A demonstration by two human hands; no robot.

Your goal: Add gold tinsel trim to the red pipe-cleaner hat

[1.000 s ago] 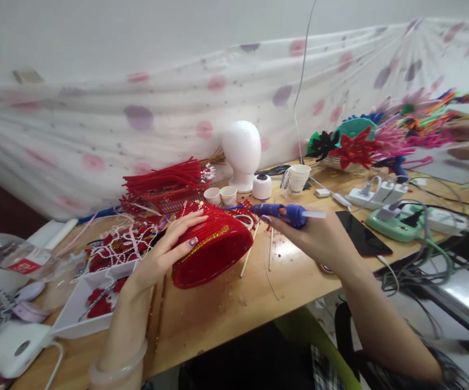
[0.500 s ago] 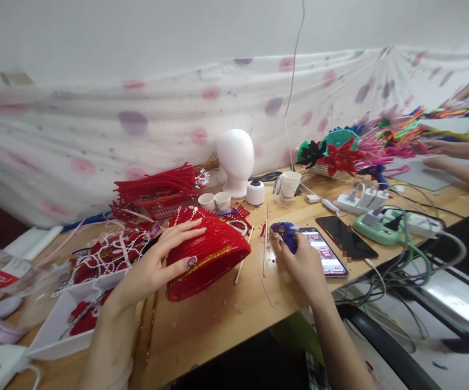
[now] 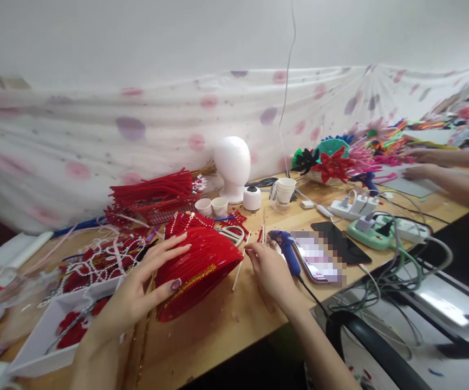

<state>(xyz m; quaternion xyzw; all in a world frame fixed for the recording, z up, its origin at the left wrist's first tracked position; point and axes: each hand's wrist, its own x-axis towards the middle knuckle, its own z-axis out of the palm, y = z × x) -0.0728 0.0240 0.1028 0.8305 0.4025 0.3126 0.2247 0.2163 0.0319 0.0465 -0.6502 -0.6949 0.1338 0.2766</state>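
A red ribbed hat [image 3: 202, 260] with a gold glitter band and a string of beads lies tilted on the table, its opening towards me. My left hand [image 3: 149, 281] grips it from the left, fingers over the top and thumb on the gold band. Just off the hat's right tip is my right hand [image 3: 269, 271], fingers bent and slightly apart, with nothing visible in them. A blue glue gun [image 3: 287, 252] lies to its right, beside a lit phone [image 3: 316, 257]. Thin wooden sticks [image 3: 238, 276] lie between the hat and my right hand.
A white foam head [image 3: 232, 165], paper cups [image 3: 219, 207] and a basket of red pipe cleaners [image 3: 153, 189] stand behind. Left is a white box [image 3: 43, 330]. Power strips [image 3: 372, 233] and cables crowd the right; another person's hands [image 3: 421, 165] work beyond.
My right hand has let go of the glue gun, leaving it beside the phone, and has moved left towards the hat. My left hand stays on the hat. The view has shifted slightly.
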